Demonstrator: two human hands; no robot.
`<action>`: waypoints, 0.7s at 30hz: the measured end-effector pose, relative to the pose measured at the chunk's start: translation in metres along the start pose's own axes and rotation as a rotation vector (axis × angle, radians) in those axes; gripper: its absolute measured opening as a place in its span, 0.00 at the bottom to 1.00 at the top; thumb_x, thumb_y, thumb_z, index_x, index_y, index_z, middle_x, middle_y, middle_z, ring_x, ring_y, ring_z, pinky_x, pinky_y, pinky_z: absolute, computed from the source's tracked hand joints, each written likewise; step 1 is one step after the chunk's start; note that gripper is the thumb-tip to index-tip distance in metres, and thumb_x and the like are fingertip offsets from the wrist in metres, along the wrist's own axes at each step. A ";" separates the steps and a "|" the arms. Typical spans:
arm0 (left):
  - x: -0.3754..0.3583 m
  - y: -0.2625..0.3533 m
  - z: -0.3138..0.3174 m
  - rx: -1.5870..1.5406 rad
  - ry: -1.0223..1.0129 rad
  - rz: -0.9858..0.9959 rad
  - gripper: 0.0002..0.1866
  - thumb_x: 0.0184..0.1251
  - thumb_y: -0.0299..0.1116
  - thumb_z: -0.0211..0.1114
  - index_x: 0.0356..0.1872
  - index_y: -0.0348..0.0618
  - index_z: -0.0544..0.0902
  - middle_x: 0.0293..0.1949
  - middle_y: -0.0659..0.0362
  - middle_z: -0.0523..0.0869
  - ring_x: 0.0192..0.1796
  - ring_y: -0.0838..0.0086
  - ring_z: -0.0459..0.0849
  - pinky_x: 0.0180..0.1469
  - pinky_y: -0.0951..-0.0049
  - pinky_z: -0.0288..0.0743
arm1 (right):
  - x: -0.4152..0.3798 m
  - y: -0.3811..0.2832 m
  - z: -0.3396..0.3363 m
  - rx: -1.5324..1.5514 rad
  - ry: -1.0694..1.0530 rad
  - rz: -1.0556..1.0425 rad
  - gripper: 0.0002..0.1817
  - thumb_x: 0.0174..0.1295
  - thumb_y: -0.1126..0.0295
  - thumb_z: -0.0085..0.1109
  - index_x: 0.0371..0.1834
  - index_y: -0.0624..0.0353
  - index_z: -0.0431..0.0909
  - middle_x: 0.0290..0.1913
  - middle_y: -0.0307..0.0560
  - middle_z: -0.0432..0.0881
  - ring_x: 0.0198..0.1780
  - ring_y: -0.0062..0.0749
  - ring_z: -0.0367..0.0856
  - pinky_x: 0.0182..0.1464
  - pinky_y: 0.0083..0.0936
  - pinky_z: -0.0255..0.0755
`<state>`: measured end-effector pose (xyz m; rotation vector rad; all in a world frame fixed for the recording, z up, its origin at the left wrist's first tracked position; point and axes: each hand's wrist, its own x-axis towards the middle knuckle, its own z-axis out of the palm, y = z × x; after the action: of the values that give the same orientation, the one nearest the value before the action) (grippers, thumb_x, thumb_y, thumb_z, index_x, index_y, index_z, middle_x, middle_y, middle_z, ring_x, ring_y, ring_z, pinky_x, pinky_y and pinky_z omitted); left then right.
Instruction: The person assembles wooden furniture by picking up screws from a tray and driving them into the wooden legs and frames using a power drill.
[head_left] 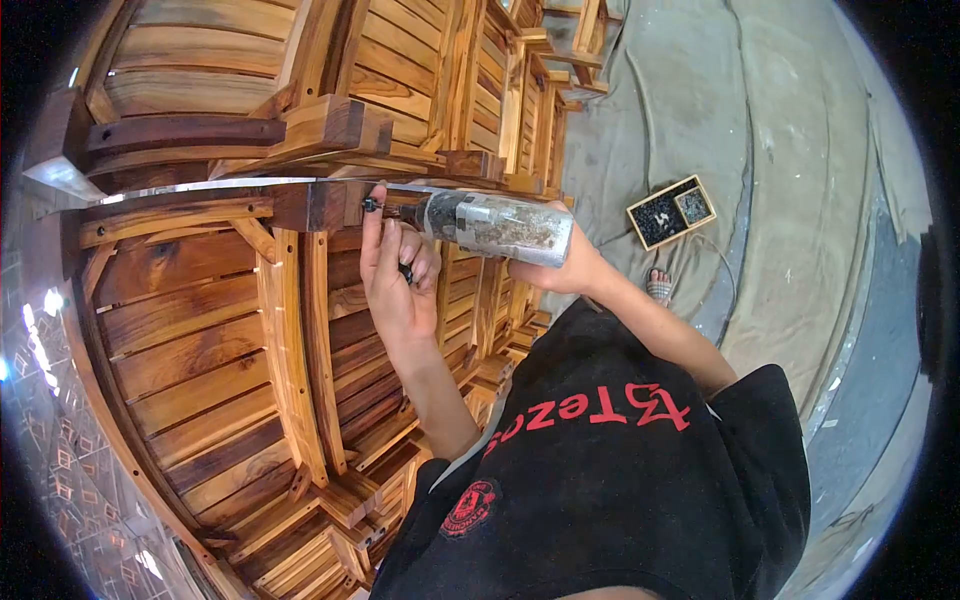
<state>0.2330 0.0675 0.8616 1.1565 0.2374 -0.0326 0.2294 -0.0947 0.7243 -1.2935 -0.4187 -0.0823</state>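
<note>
My right hand (562, 262) is wrapped round the rear of a power screwdriver (510, 228) with a scuffed body that looks covered in clear plastic. The tool lies level, its dark nose pointing left. My left hand (398, 262) is at the nose, fingers raised, pinching a small black plastic piece (372, 204) at the tip against the end of a dark wooden leg (335, 205). Another black piece (405, 271) sits in the curled fingers of that hand. Whether a screw is in the tip is hidden.
Slatted wooden furniture (200, 390) lies in rows on my left, with more slatted pieces (200, 45) beyond. On the grey floor cloth (800, 200) stands a wooden box (652, 238) of small black pieces, with a smaller compartment (694, 206). A cord runs beside my sandalled foot (659, 286).
</note>
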 end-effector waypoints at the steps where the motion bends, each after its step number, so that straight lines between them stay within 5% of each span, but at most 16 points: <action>1: 0.000 0.001 0.000 0.005 -0.012 -0.007 0.20 0.76 0.30 0.52 0.66 0.49 0.68 0.21 0.68 0.64 0.20 0.86 0.62 0.20 0.87 0.57 | 0.000 -0.001 -0.001 -0.037 -0.006 0.013 0.20 0.39 0.73 0.68 0.40 0.61 0.80 0.37 0.45 0.83 0.40 0.33 0.80 0.50 0.27 0.69; 21: 0.009 0.000 -0.013 -0.047 -0.007 -0.005 0.19 0.76 0.29 0.50 0.65 0.48 0.71 0.21 0.69 0.63 0.18 0.87 0.60 0.18 0.88 0.55 | 0.001 -0.024 -0.002 -0.109 -0.038 0.109 0.19 0.41 0.73 0.67 0.42 0.58 0.79 0.39 0.41 0.84 0.43 0.32 0.80 0.55 0.27 0.66</action>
<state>0.2394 0.0799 0.8546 1.1085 0.2331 -0.0351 0.2242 -0.1035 0.7461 -1.4243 -0.3797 0.0119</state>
